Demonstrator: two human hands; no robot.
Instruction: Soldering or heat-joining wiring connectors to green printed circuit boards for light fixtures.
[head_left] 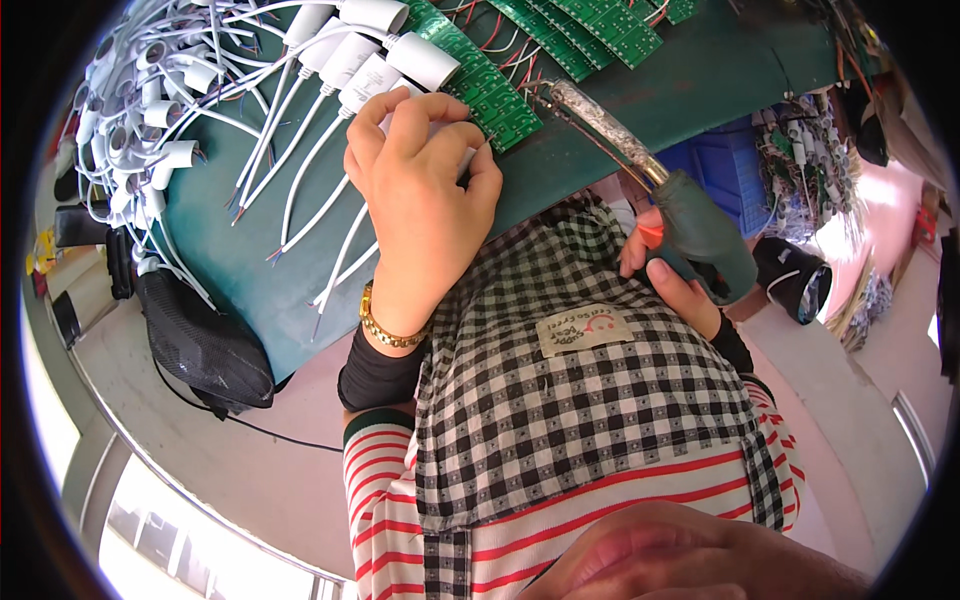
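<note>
My left hand is at the table edge, its fingers curled over a white cylindrical lamp socket that they mostly hide. Beside its fingertips lies a green circuit board panel. Several white lamp sockets with white cables stand in a row just beyond the hand. My right hand is closed around the dark green handle of a soldering iron, partly hidden by that handle. The iron's metal shaft slants up and left, its tip near the panel's right edge. An orange-red piece shows by the right fingers.
A tangled heap of white sockets and cables covers the table's left side. More green boards with red and white wires lie at the back. A black mesh item sits at the left edge. A blue bin stands beyond the right edge.
</note>
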